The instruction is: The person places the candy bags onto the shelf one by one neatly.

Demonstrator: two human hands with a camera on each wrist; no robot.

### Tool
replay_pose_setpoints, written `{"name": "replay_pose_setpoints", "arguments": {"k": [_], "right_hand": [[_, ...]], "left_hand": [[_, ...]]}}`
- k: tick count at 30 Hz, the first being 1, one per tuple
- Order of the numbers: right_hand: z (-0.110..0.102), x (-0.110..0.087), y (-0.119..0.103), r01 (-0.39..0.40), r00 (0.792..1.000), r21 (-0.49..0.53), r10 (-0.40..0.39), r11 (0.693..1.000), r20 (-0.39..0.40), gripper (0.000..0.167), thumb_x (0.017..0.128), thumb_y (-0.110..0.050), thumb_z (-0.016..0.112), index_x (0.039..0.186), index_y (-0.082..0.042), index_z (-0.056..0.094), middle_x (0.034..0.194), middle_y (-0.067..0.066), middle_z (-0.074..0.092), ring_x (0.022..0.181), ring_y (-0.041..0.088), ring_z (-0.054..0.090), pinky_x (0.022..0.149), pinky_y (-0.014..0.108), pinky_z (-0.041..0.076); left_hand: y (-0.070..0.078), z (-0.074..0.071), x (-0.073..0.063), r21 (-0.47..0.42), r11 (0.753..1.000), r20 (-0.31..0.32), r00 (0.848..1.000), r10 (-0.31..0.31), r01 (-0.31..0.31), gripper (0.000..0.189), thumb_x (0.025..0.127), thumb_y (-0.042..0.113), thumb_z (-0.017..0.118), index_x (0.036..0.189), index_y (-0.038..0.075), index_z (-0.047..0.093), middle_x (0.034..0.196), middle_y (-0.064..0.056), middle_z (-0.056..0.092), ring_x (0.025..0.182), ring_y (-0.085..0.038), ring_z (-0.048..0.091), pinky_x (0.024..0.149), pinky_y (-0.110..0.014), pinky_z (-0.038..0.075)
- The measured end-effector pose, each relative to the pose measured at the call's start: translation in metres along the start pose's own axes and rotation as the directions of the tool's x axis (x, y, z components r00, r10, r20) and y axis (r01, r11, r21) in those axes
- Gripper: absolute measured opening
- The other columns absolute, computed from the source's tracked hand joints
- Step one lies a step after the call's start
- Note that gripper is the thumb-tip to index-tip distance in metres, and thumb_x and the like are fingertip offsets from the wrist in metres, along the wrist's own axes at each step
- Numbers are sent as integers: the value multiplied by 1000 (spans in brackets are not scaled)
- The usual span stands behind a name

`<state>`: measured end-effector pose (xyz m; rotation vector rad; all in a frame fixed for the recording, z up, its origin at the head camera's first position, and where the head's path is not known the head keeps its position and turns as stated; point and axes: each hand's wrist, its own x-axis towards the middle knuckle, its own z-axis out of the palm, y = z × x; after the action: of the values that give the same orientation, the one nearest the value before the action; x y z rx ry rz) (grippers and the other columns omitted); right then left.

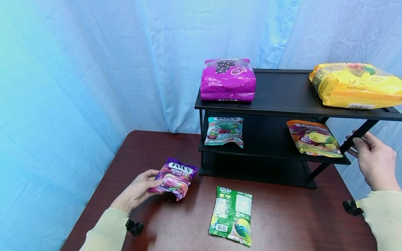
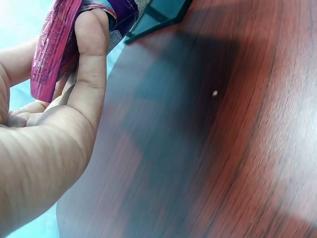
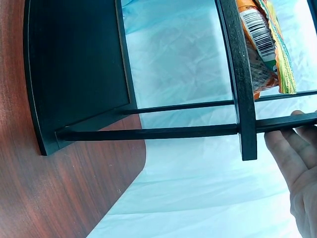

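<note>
My left hand (image 1: 141, 188) pinches a purple Fox's Berries candy bag (image 1: 177, 177) by its left side, thumb on the front, held over the table left of the shelf rack. In the left wrist view the bag (image 2: 52, 54) is seen edge-on beside the thumb. My right hand (image 1: 375, 157) grips the slanted right post (image 1: 361, 134) of the black shelf rack (image 1: 267, 136); in the right wrist view its fingers (image 3: 287, 156) lie against that post. Flat on the table, in front of the rack, lies a green Fox's candy bag (image 1: 232, 216), back side up.
Atop the rack sit a magenta bag (image 1: 227, 82) at left and a yellow bag (image 1: 358, 87) at right. The middle shelf bears a teal Fox's bag (image 1: 224, 130) and an orange-purple Fox's bag (image 1: 314, 137). Blue cloth (image 1: 125, 69) hangs behind the brown table (image 1: 176, 226).
</note>
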<state>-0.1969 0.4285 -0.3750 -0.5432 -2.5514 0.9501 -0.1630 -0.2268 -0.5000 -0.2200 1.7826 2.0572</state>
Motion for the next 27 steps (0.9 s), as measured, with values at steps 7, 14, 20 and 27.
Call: {"name": "replay_pose_setpoints", "arguments": {"k": [7, 14, 20, 27], "right_hand": [[0, 0, 0, 0, 1000, -1, 0, 1000, -2, 50, 114, -28, 28, 157, -5, 38, 149, 26, 50, 134, 47, 50, 102, 52, 42], [1, 0, 1, -12, 1000, 9, 12, 1000, -4, 51, 113, -30, 28, 158, -7, 38, 151, 25, 49, 135, 46, 49, 104, 53, 42], [1, 1, 2, -24, 1000, 10, 24, 1000, -3, 51, 114, -30, 28, 158, -7, 38, 152, 23, 48, 137, 46, 48, 104, 54, 42], [2, 1, 2, -21, 1000, 6, 21, 1000, -5, 50, 114, -30, 29, 158, -8, 39, 152, 23, 49, 137, 45, 48, 103, 53, 43]], "left_hand": [[-4, 15, 6, 5, 1000, 55, 999, 0, 0, 51, 98, 13, 69, 138, -1, 41, 119, -15, 66, 96, -24, 71, 83, -36, 60], [-8, 32, 13, -2, 1000, 94, 995, -30, 30, 50, 97, 12, 70, 136, -1, 43, 119, -17, 66, 94, -25, 71, 82, -37, 61], [-12, 47, 19, -16, 999, 147, 988, -38, 41, 48, 96, 11, 71, 135, -2, 44, 117, -19, 68, 94, -26, 72, 81, -38, 61], [-17, 61, 25, -13, 999, 161, 986, -43, 46, 48, 96, 11, 72, 134, -2, 45, 116, -19, 68, 93, -25, 72, 81, -37, 61]]}}
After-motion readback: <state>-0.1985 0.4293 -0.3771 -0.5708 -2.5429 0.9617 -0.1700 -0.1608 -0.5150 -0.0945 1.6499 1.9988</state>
